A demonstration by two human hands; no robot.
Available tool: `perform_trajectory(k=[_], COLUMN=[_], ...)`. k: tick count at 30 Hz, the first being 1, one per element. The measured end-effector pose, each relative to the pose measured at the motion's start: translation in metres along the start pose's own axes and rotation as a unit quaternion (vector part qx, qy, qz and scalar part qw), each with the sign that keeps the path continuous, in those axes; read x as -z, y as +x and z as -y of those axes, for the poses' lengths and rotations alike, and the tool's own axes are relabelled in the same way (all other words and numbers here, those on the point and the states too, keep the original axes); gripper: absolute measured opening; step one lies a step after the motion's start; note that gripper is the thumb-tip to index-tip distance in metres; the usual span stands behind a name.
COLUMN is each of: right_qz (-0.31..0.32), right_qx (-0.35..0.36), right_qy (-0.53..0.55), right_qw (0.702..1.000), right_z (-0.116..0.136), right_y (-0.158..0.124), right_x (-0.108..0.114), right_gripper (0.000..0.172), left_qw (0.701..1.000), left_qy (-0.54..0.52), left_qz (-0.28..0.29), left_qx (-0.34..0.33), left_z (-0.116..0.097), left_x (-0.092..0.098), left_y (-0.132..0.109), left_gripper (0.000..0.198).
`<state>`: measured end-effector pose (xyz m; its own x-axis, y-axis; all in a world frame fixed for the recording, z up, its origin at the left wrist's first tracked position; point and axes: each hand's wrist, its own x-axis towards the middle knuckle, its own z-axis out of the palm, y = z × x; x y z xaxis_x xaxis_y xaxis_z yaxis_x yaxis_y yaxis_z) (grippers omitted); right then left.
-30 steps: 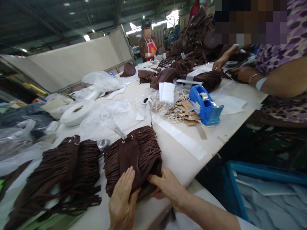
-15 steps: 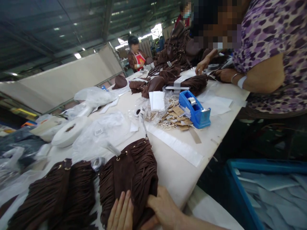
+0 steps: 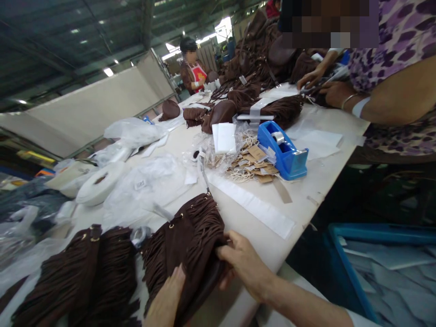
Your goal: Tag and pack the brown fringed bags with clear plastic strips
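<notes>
A dark brown fringed bag (image 3: pixel 185 245) with gold-coloured rings lies on the near part of the table. My left hand (image 3: pixel 166 297) rests flat on its front, the fingers together and stretched out, partly cut off by the lower frame edge. At the bag's right side my right hand (image 3: pixel 243 263) pinches the edge between thumb and fingers, some of them hidden behind it. A wrapped strap (image 3: pixel 202 175) runs up from the bag's top corner. To the left lies a second brown fringed bag (image 3: pixel 85 272), untouched.
Beyond the bag are tan tags (image 3: pixel 257 159) with strings, a blue tape dispenser (image 3: pixel 282 152) and a white roll (image 3: pixel 100 181). Plastic sheets (image 3: pixel 146 186) cover the left side. A blue crate (image 3: pixel 344 254) stands at right. A co-worker's hands (image 3: pixel 337 93) handle brown goods opposite.
My right hand has moved up along the bag's right side, and the lower right edge is lifted and turned. My left hand has slid slightly. The co-worker's hands have shifted right.
</notes>
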<state>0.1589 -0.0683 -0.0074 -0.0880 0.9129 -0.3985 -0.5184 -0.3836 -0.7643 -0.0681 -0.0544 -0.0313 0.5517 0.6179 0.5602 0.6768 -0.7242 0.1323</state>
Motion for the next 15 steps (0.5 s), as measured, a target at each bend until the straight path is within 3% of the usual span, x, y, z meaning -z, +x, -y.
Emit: perform_trajectory(k=[3,4,6,8,10,15], right_qz=[-0.003,-0.029,-0.066,-0.047,-0.009,0.032], right_qx=[0.086,0.154,0.304,0.401,0.423,0.394], right_qy=[-0.078,-0.138,-0.269,-0.368,-0.421,-0.434], right_qw=[0.993,0.978,0.912,0.838,0.802,0.810], right_z=[0.010,0.011,0.014,0.017,0.024,0.034], right_y=[0.002,0.005,0.013,0.025,0.037,0.061], right_x=[0.012,0.016,0.021,0.024,0.025,0.027], right_gripper=[0.030,0.027,0.026,0.031,0.032,0.018], left_qw=[0.959,0.930,0.867,0.827,0.817,0.816], left_qy=[-0.099,-0.141,-0.216,-0.254,-0.266,-0.285], left_qz=[0.024,0.044,0.081,0.094,0.093,0.075], left_qx=[0.263,0.336,0.442,0.493,0.504,0.497], left_z=[-0.007,-0.007,-0.008,-0.009,-0.011,-0.008], left_x=[0.018,0.024,0.035,0.043,0.047,0.045], left_y=[0.018,0.026,0.042,0.055,0.062,0.051], left_gripper=[0.036,0.037,0.045,0.052,0.054,0.055])
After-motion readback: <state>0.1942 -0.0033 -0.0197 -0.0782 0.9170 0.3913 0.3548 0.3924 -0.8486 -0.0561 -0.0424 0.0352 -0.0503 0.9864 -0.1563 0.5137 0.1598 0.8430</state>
